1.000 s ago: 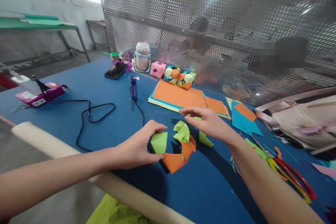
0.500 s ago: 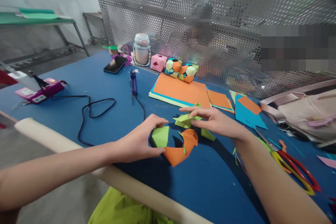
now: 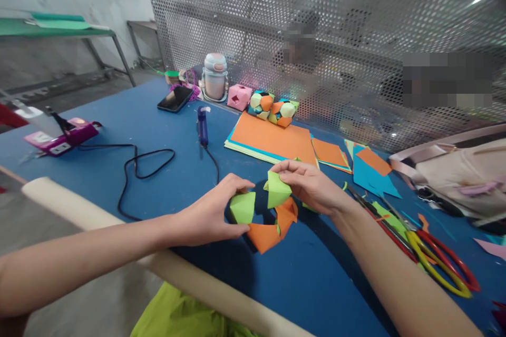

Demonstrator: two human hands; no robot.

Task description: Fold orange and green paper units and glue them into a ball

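Note:
My left hand [image 3: 223,210] is curved around a curled chain of folded paper pieces, with an orange piece [image 3: 264,237] in front and a green piece [image 3: 242,207] between thumb and fingers. Pinched in my right hand [image 3: 306,184] is a loose-looking green folded paper piece [image 3: 278,189], held just above the chain's orange far end. Whether it touches the chain I cannot tell. More green paper shows partly behind my right hand. Beyond both hands lies a stack of coloured paper sheets [image 3: 272,139].
A glue gun [image 3: 202,126] stands left of the paper stack, its black cable trailing. Scissors [image 3: 438,263] and paper scraps lie right. Finished paper balls [image 3: 283,112], a pink paper cube [image 3: 239,97], a bottle [image 3: 214,78] and a phone [image 3: 175,99] line the back. A bag [image 3: 466,174] sits far right.
My right hand has lifted a green folded piece from the table and brought it over the chain. My left hand stays on the chain.

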